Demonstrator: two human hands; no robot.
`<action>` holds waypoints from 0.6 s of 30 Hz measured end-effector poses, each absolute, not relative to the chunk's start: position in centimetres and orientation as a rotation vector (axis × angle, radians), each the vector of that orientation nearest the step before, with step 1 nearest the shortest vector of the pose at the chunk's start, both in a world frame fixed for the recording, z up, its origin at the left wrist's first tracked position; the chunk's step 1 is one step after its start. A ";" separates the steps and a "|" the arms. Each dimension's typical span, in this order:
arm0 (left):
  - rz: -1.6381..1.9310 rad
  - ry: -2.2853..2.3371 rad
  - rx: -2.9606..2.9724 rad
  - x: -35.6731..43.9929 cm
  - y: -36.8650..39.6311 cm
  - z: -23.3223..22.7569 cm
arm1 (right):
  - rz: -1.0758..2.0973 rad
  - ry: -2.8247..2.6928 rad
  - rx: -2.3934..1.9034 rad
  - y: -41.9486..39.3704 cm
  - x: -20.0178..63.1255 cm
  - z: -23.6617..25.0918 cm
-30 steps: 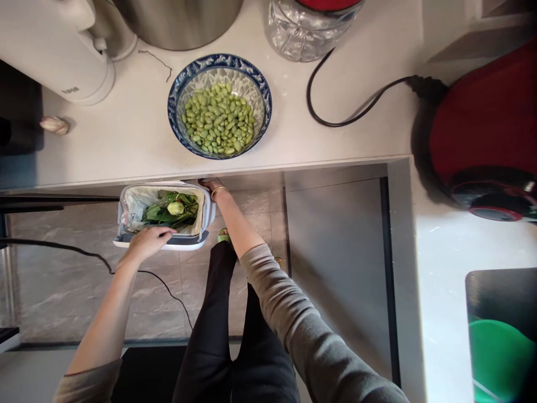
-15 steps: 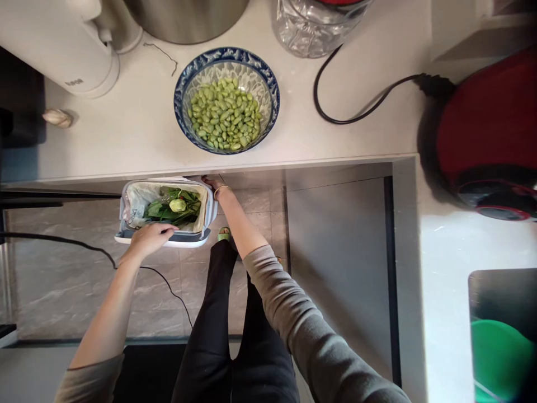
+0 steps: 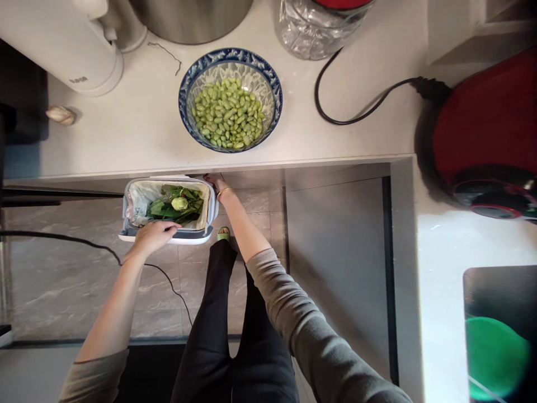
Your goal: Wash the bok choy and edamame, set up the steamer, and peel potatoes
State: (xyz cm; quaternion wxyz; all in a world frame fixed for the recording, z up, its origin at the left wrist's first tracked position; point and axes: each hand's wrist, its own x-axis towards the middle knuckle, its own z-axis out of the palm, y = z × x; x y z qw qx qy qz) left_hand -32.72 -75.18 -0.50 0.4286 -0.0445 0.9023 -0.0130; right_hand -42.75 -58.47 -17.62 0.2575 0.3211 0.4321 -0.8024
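A small grey-and-white waste bin (image 3: 129, 207), lined with a pale bag, sits just below the counter's front edge. Inside lie green leaves (image 3: 170, 208) and a round pale-green vegetable piece (image 3: 180, 203). My left hand (image 3: 154, 238) is closed over the near rim, its thumb on top and its other fingers out of sight. At the far right corner, my right hand (image 3: 217, 184) grips the bin's side, partly in the counter's shadow. On the counter above stands a blue-patterned bowl (image 3: 272, 84) of shelled green beans (image 3: 229, 115).
The counter edge (image 3: 319, 161) runs close above both hands. Farther back stand a white appliance (image 3: 79, 50), a steel pot (image 3: 193, 19) and a clear container (image 3: 314, 31). A garlic bulb (image 3: 61, 115) lies left; a red appliance (image 3: 486, 123) stands right. A black cord (image 3: 168, 282) hangs low.
The whole view has shifted slightly. Both hands keep their places on the bin, and its contents look the same.
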 end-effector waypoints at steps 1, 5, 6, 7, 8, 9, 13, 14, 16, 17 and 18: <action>-0.024 2.255 -0.106 -32.7 -75.0 -0.6 | -2.170 1.169 0.870 -58.2 -42.4 -17.2; 0.004 2.278 -0.125 -32.6 -74.6 -0.7 | -2.221 1.468 0.785 -56.9 -41.0 -15.3; 0.006 2.280 -0.130 -32.6 -74.5 -0.6 | -2.242 1.539 0.747 -56.7 -40.7 -14.9; 0.004 2.278 -0.134 -32.5 -74.4 -0.6 | -2.265 1.578 0.716 -56.4 -40.6 -14.6; 0.000 2.271 -0.135 -32.5 -74.4 -0.5 | -2.288 1.586 0.702 -56.3 -40.5 -14.4; -0.005 2.264 -0.136 -32.6 -74.4 -0.5 | -2.314 1.573 0.707 -56.4 -40.5 -14.2; -0.015 2.245 -0.135 -32.6 -74.5 -0.4 | -2.397 1.482 0.775 -57.3 -40.6 -14.5; -0.012 2.245 -0.135 -32.6 -74.5 -0.4 | -2.413 1.463 0.787 -57.7 -40.6 -14.7; -0.002 2.247 -0.134 -32.5 -74.6 -0.5 | -2.442 1.426 0.806 -58.2 -40.6 -15.0; 0.002 2.249 -0.133 -32.5 -74.7 -0.6 | -2.452 1.411 0.816 -58.4 -40.5 -15.2; 0.004 2.251 -0.132 -32.5 -74.7 -0.6 | -2.457 1.399 0.824 -58.5 -40.5 -15.3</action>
